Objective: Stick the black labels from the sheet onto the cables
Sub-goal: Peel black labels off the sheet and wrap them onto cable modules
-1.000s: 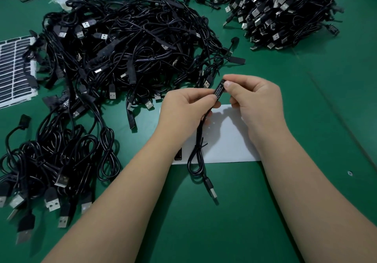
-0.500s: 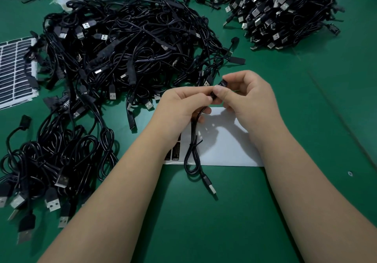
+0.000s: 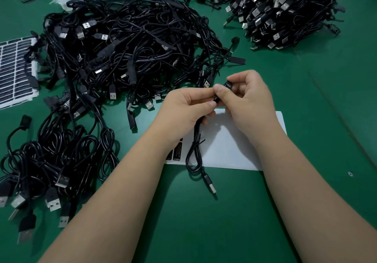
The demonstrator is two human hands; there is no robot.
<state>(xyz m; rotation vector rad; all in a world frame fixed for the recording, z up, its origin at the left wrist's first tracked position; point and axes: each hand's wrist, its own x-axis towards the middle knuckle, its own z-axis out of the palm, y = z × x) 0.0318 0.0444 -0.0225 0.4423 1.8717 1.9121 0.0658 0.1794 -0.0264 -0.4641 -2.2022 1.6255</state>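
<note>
Above the white label sheet (image 3: 234,146), both hands work on one cable (image 3: 194,154) at the centre of the green table (image 3: 204,222). The left hand (image 3: 183,111) grips the cable's upper end, fingers curled round it with the thumb on top. The right hand (image 3: 246,103) pinches the black label (image 3: 228,85) against that same end, thumb and fingers closed on it. The label appears to be part-wrapped round the cable; the contact point is hidden by the fingertips, so how well it has stuck cannot be confirmed. Below the hands the cable hangs in a loop over the sheet's near edge, and its USB plug (image 3: 211,188) lies on the table.

Progress, as judged from the layout:
- The sheet is almost bare. Only a few black labels (image 3: 177,150) show at its lower left corner, partly covered by the left forearm.
- A second sheet (image 3: 14,73), at the far left, carries full rows of labels.
- A loose heap of cables (image 3: 126,48) lies beyond the hands, and a smaller group (image 3: 57,156) at near left. Tags show on some cables between the two.
- A stacked pile (image 3: 285,11) sits at far right.

Much of the work therefore remains.
</note>
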